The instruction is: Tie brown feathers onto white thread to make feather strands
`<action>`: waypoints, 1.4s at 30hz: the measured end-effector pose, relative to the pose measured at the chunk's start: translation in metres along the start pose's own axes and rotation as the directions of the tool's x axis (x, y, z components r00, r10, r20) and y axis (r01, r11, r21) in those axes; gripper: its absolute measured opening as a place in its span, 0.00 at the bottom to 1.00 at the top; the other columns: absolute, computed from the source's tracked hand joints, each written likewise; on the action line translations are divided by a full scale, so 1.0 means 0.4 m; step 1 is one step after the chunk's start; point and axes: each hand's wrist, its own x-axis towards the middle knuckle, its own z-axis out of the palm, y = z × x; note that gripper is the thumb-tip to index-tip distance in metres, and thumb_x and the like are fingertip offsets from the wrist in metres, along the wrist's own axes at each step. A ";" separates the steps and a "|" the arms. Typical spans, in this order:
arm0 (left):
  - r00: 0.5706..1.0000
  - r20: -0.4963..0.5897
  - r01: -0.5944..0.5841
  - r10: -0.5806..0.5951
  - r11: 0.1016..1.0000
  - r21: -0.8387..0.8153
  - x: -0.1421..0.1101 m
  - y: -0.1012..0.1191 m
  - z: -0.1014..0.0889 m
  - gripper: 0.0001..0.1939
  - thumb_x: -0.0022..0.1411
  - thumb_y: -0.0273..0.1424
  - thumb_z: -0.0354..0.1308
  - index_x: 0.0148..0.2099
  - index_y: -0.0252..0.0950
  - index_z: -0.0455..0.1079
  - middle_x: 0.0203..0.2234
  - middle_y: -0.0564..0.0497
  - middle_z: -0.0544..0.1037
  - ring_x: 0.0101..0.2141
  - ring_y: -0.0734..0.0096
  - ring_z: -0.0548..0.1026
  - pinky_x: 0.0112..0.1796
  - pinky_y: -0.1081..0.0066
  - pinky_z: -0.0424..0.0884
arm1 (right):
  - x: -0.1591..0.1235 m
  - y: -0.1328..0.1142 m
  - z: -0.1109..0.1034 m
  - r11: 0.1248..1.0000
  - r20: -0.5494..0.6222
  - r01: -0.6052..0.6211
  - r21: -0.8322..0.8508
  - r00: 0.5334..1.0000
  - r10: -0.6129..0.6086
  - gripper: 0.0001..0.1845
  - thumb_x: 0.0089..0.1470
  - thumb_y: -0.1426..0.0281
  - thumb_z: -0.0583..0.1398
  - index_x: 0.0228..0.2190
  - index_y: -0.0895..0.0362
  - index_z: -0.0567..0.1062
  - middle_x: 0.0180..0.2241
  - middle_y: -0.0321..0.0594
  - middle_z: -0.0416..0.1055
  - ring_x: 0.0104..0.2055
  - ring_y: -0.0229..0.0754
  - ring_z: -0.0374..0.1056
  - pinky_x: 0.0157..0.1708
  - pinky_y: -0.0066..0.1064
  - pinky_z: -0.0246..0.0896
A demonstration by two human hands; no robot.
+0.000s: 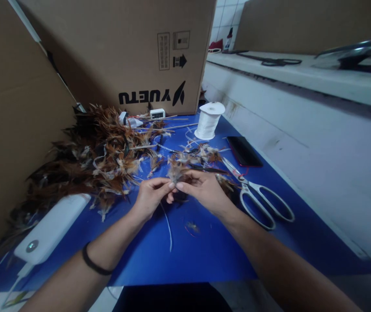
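Between my two hands, above the middle of the blue table, is a small bunch of brown and grey feathers (176, 172). My left hand (153, 195) pinches its base between thumb and fingers. From the other side my right hand (203, 188) pinches the same base, the thumb tips almost meeting. A thin pale ribbon (169, 225) hangs below my left hand onto the table. More loose feathers lie just beyond my fingers. To the right of my right hand rest metal scissors (253, 190) with their blades near the feathers.
A big heap of brown feathers (107, 160) covers the table's left side. At the front left lies a white power bank (53, 229) with a cable. A white ribbon spool (209, 121) and a dark phone (244, 151) stand at right. Cardboard boxes (123, 52) wall the back and left.
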 end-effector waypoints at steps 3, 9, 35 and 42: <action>0.999 0.009 -0.042 0.041 0.994 0.102 -0.003 0.000 0.000 0.09 0.54 0.33 0.61 0.27 0.31 0.73 0.14 0.54 0.72 0.16 0.80 0.68 0.22 0.78 0.65 | -0.005 -0.001 -0.003 1.000 0.033 -0.009 -0.026 0.999 0.010 0.08 0.46 0.66 0.63 0.31 0.54 0.74 0.31 0.36 0.75 0.35 0.40 0.72 0.41 0.36 0.67; 0.995 -0.012 -0.093 0.097 0.973 0.211 -0.007 -0.011 0.001 0.09 0.54 0.34 0.60 0.29 0.32 0.74 0.14 0.54 0.71 0.16 0.79 0.67 0.22 0.77 0.65 | -0.005 0.011 -0.008 0.984 0.002 0.030 -0.173 1.000 -0.030 0.07 0.47 0.63 0.63 0.29 0.52 0.76 0.31 0.35 0.76 0.36 0.42 0.72 0.42 0.38 0.67; 0.997 0.049 -0.068 0.056 0.953 0.296 -0.009 0.002 0.002 0.11 0.54 0.36 0.60 0.30 0.32 0.76 0.14 0.52 0.73 0.16 0.77 0.69 0.22 0.77 0.66 | -0.004 0.008 -0.001 0.979 -0.030 -0.008 -0.202 1.000 0.002 0.12 0.47 0.60 0.62 0.26 0.57 0.76 0.27 0.39 0.75 0.30 0.42 0.71 0.34 0.36 0.67; 0.982 0.183 0.021 -0.045 0.991 0.132 -0.006 0.018 -0.001 0.13 0.55 0.36 0.60 0.29 0.30 0.74 0.15 0.51 0.73 0.17 0.77 0.70 0.23 0.76 0.68 | -0.009 -0.003 -0.005 0.975 -0.007 0.015 -0.223 1.000 -0.017 0.10 0.48 0.63 0.61 0.25 0.57 0.75 0.26 0.38 0.74 0.30 0.41 0.70 0.34 0.35 0.66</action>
